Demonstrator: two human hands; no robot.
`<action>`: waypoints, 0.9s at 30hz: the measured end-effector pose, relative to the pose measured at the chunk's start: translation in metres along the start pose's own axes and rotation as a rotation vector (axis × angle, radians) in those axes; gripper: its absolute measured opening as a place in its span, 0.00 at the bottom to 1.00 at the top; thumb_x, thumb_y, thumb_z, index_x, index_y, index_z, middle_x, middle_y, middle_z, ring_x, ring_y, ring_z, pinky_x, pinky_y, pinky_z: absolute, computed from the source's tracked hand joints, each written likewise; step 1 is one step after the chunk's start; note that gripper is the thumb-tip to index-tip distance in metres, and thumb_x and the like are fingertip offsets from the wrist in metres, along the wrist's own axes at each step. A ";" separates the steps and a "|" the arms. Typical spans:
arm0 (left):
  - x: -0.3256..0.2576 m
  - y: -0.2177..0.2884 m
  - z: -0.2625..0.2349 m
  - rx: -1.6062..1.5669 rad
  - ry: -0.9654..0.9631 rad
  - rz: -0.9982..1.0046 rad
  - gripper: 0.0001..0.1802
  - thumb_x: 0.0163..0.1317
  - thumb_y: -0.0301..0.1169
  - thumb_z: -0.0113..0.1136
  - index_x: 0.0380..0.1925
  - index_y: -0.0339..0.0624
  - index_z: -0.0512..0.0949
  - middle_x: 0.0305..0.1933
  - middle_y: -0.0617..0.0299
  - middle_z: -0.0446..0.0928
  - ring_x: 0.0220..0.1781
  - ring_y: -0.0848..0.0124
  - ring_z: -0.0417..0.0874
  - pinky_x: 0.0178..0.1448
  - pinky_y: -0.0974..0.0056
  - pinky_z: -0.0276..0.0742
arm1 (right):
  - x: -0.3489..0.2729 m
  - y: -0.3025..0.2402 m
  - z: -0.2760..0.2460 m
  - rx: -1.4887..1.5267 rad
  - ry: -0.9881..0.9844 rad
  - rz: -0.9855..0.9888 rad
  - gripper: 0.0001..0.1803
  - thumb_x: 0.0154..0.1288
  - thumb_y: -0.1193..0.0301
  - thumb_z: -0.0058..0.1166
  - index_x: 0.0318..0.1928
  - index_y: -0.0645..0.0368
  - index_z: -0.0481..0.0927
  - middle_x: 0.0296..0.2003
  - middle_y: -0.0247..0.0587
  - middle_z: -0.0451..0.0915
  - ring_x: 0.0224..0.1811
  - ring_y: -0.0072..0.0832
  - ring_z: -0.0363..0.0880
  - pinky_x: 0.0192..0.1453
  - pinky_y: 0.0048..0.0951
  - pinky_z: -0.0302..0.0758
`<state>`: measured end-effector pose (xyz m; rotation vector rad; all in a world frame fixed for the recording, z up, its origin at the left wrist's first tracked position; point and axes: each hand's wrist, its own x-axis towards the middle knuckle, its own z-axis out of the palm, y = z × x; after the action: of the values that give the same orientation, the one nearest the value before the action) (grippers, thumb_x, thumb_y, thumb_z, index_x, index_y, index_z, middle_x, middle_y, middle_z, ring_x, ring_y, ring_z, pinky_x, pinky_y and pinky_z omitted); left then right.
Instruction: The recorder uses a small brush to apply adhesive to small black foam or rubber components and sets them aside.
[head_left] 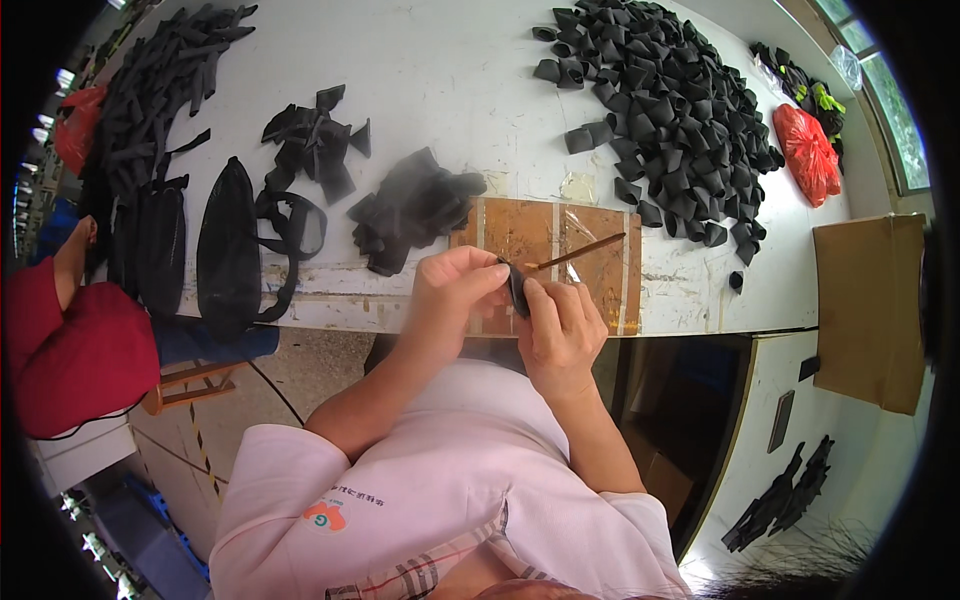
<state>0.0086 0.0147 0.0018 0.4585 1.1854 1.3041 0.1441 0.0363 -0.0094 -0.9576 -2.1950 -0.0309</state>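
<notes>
Just over the table's front edge, my left hand (455, 288) and my right hand (562, 325) pinch a small black fabric-like piece (518, 292) between them. The piece is curved, and fingers cover part of it. Under and beyond my hands is a brown board (515, 230) edged and crossed with clear tape. A thin dark stick like a brush (590, 246) slants over the board, its pale end close to my fingers. Left of the board lies a heap of flat black pieces (410, 210), with a smaller heap (312, 145) behind it.
A large pile of black tube-like pieces (680, 120) covers the back right of the white table (430, 90). Black strips (165, 70) and black mesh bags (230, 240) lie left. A red plastic bag (806, 155) and cardboard box (868, 310) stand right. Another person in red (90, 330) sits left.
</notes>
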 end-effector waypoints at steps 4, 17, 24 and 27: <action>0.003 0.000 -0.008 0.071 -0.086 0.116 0.04 0.55 0.23 0.54 0.30 0.33 0.75 0.22 0.64 0.75 0.22 0.81 0.72 0.27 0.77 0.68 | 0.014 -0.003 -0.010 0.499 -0.137 0.299 0.13 0.48 0.71 0.58 0.33 0.65 0.75 0.25 0.40 0.71 0.24 0.33 0.71 0.25 0.28 0.69; 0.003 -0.009 0.016 0.280 0.133 0.341 0.07 0.51 0.15 0.52 0.30 0.34 0.72 0.20 0.65 0.73 0.12 0.86 0.65 0.14 0.76 0.60 | 0.008 0.002 0.006 0.274 0.062 0.410 0.10 0.44 0.83 0.54 0.31 0.62 0.76 0.26 0.42 0.70 0.23 0.33 0.72 0.24 0.28 0.70; 0.000 -0.001 0.020 0.039 -0.122 0.034 0.10 0.48 0.15 0.48 0.32 0.35 0.69 0.27 0.65 0.71 0.13 0.87 0.58 0.14 0.79 0.51 | 0.005 0.024 -0.018 1.785 -0.186 1.347 0.03 0.53 0.77 0.53 0.30 0.62 0.76 0.20 0.26 0.71 0.16 0.09 0.59 0.18 0.12 0.55; -0.003 -0.020 0.025 0.380 -0.043 0.502 0.08 0.49 0.15 0.47 0.29 0.34 0.69 0.26 0.63 0.72 0.13 0.87 0.59 0.15 0.79 0.53 | 0.007 0.027 -0.025 2.014 -0.242 1.316 0.04 0.56 0.73 0.52 0.27 0.60 0.74 0.19 0.23 0.67 0.16 0.09 0.56 0.17 0.12 0.53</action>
<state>0.0398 0.0152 -0.0037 1.1105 1.3366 1.4775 0.1734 0.0532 0.0066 -0.7353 -0.4053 2.2870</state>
